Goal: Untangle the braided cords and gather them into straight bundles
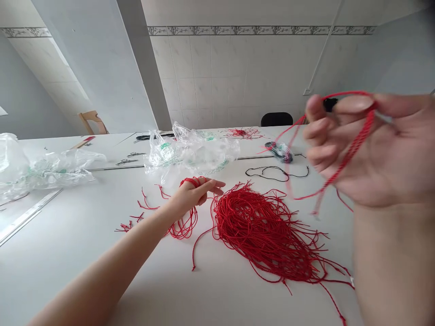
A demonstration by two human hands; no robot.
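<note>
My left hand (pixel 200 192) reaches over the table at the left edge of a large heap of red cords (pixel 261 231). Several looped red cords (pixel 183 226) are wrapped across it and hang below, while its fingers point toward the heap. Close to the camera on the right, my right hand (pixel 360 145) is raised with its palm showing and its fingers curled. A red cord (pixel 353 149) runs over its thumb and across the palm, with a loop trailing down to the left; part of it is blurred by motion.
Crumpled clear plastic bags (pixel 190 151) lie behind my left hand, more at the far left. Small scissors (pixel 129 158), a black cord (pixel 277 173), a bagged dark bundle (pixel 280 151) and red scraps (pixel 146 201) are on the white table (pixel 152 280). Chairs stand beyond.
</note>
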